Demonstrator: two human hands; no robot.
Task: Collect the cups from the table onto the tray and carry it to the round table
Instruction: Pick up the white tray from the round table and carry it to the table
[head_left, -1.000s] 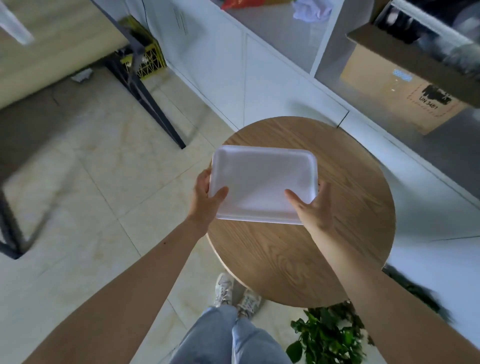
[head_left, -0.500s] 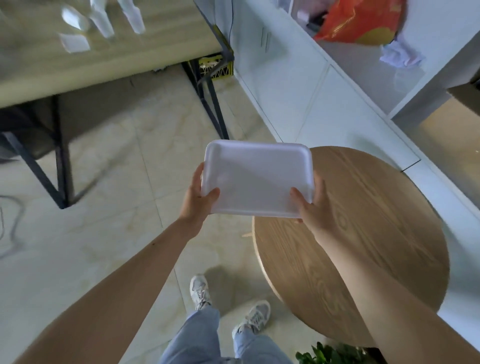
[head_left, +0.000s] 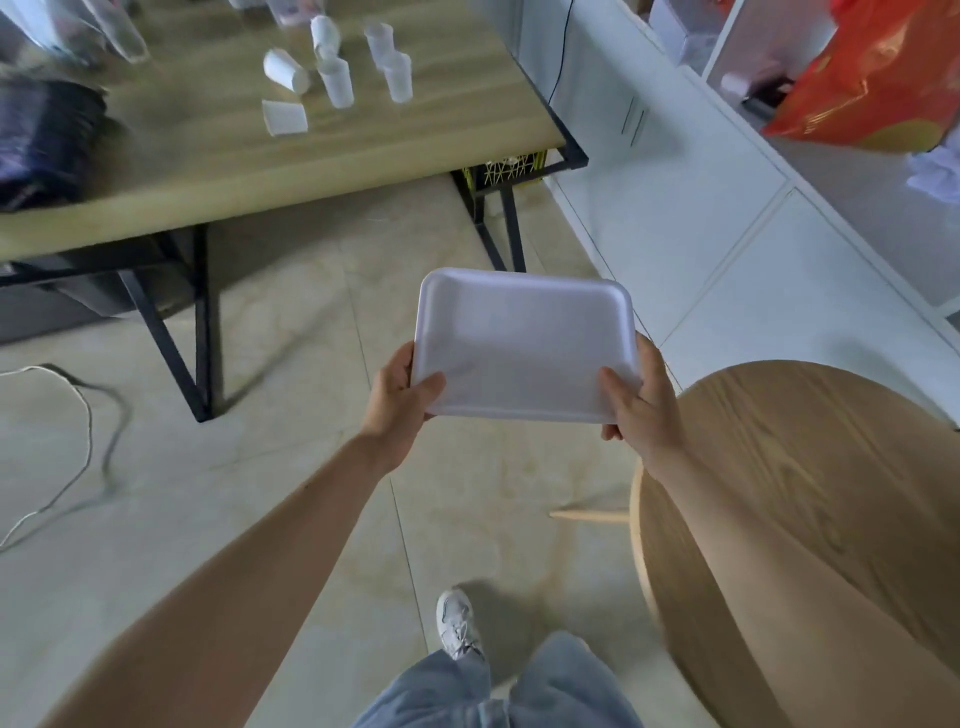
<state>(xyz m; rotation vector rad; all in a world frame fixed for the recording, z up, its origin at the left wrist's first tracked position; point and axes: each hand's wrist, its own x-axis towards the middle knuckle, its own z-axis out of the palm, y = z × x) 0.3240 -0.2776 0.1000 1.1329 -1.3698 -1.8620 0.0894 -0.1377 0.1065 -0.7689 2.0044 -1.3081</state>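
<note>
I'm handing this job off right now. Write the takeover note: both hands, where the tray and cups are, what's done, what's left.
Left hand grips the white tray at its near left corner; right hand grips the near right corner. The tray is empty, held level over the floor between the two tables.
Cups all sit on the long wooden table ahead: some upright, at least two lying on their sides. The picture is blurred, so the exact count is unclear.
Round table is at the right, beside the right arm.
Done: tray picked up.
Left: reach the long table, load every cup, carry the tray to the round table.
</note>
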